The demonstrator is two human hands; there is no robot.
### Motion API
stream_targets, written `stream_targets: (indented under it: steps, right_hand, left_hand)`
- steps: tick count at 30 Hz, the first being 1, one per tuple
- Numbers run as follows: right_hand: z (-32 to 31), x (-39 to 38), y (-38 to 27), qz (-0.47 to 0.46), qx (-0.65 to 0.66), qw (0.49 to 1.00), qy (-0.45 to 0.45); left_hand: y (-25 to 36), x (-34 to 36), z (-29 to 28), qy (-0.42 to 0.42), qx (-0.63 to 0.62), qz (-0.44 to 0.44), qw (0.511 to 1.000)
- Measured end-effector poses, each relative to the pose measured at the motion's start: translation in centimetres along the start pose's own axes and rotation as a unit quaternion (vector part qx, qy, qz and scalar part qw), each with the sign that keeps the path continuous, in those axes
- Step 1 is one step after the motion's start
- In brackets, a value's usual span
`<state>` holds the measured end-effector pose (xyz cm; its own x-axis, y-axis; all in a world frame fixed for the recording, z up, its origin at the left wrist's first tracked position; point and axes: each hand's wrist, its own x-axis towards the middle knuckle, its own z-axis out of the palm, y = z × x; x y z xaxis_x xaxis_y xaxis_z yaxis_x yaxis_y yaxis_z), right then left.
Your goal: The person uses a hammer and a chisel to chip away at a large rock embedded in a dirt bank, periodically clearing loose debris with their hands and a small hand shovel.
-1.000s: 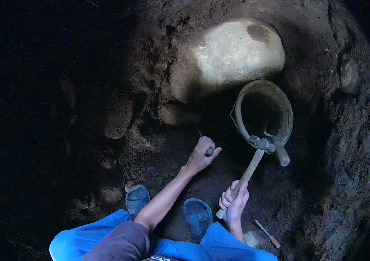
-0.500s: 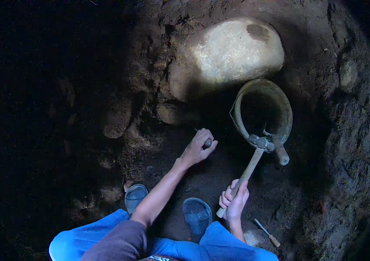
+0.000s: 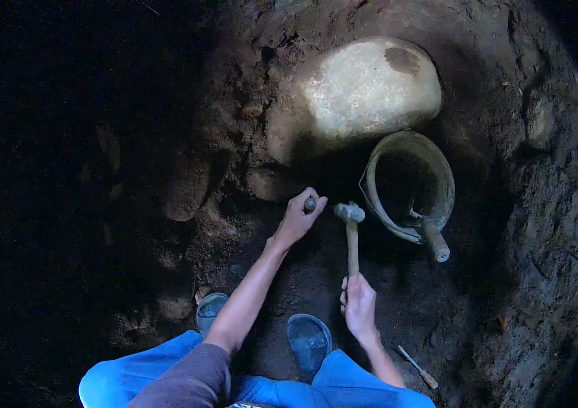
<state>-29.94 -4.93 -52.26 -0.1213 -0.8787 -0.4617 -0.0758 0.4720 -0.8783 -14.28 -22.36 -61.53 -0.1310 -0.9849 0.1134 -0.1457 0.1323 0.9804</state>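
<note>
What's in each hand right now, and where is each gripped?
Right hand: wooden-handled hammer, gripped at the handle's lower end. Left hand: short metal chisel, fist around its shaft.

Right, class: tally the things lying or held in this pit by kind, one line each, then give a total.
Hammers: 1, held in the right hand
Chisels: 1, gripped in the left hand
Buckets: 1
Large pale rocks: 1
Sandals: 2
Small loose tools: 1
Total: 7
</note>
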Motion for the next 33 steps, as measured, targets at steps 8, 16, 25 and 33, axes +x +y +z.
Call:
stream_targets:
  steps: [8,16,25,33]
  right_hand:
    - [0.1,1.7,-3.2,-0.415,-0.066,0.906,0.054]
    - [2.1,0.1,-6.5,-0.238,-0.213,0.948,0.005]
    - [2.5,2.7,-5.9,-0.189,-0.273,0.943,-0.025]
    - [1.2,2.0,-6.0,-0.271,-0.212,0.939,0.005]
  left_hand:
    - [0.9,0.4,-1.0,0.001,-0.010,-0.008,1.000]
    - [-1.2,0.5,-1.8,0.021,-0.035,0.023,0.999]
    - [-2.6,0.7,-1.1,0.045,-0.151,0.088,0.984]
    - [-0.6,1.0,-0.6,0.008,-0.050,0.033,0.998]
